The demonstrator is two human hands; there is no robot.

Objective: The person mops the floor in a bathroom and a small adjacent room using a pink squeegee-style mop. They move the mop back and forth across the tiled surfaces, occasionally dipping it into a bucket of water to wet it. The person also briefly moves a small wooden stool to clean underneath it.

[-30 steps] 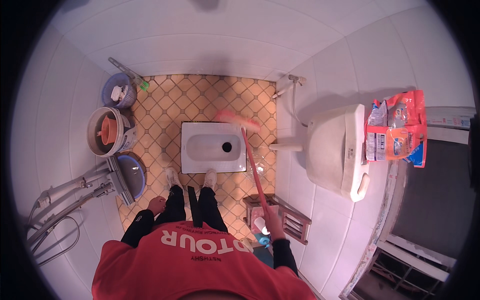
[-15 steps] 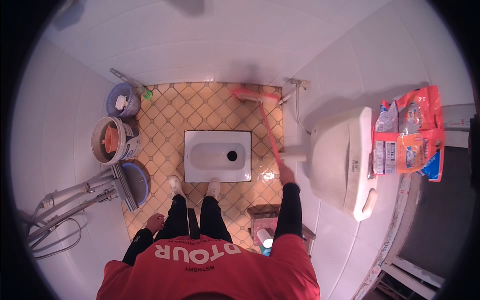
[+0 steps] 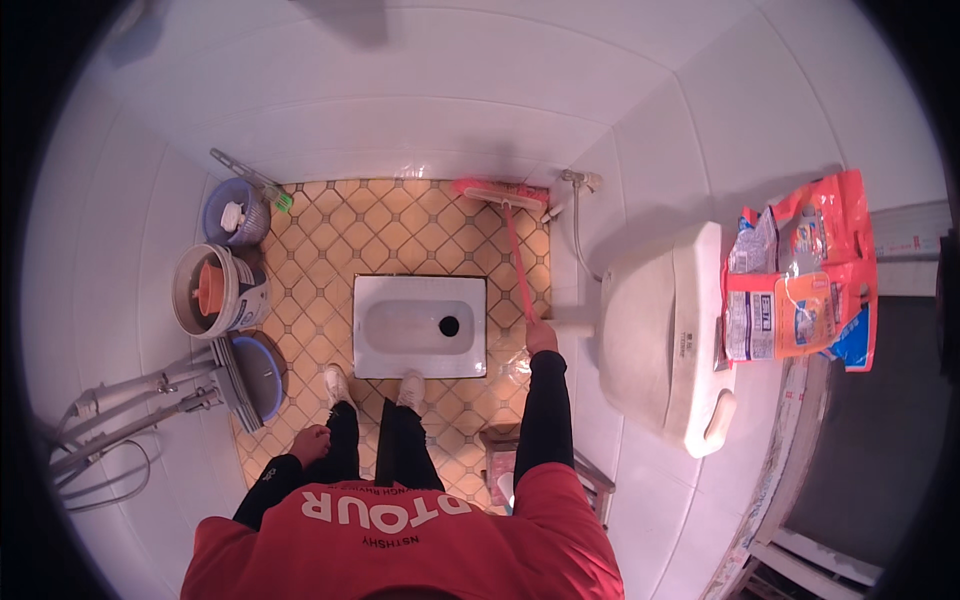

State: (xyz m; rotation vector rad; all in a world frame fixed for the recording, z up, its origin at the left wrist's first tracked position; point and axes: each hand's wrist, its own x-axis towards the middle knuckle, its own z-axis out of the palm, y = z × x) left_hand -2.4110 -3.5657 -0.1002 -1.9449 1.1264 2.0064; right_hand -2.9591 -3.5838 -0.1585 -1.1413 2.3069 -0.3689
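My right hand (image 3: 541,338) is closed around the pink handle of a broom (image 3: 518,262), its arm stretched forward. The broom's wide head with pinkish-red bristles rests on the tiled floor at the far right corner, close against the back wall. Near my left thigh hangs my left hand (image 3: 311,444), fingers curled in, with nothing visible in it. A white squat toilet (image 3: 420,366) is set in the floor just ahead of my shoes, to the left of the broom handle.
A white washbasin (image 3: 650,340) juts from the right wall, with red packages (image 3: 800,270) beyond it. Along the left stand a bucket (image 3: 184,290), a blue basket (image 3: 212,215), a green-tipped brush (image 3: 250,178), a blue basin (image 3: 272,375) and a mop (image 3: 235,385). A small stool (image 3: 597,487) is beside my right arm.
The whole view has shifted slightly, with everything a little lower and to the left. Relative to the floor, the broom head stays near the same corner, by the back wall.
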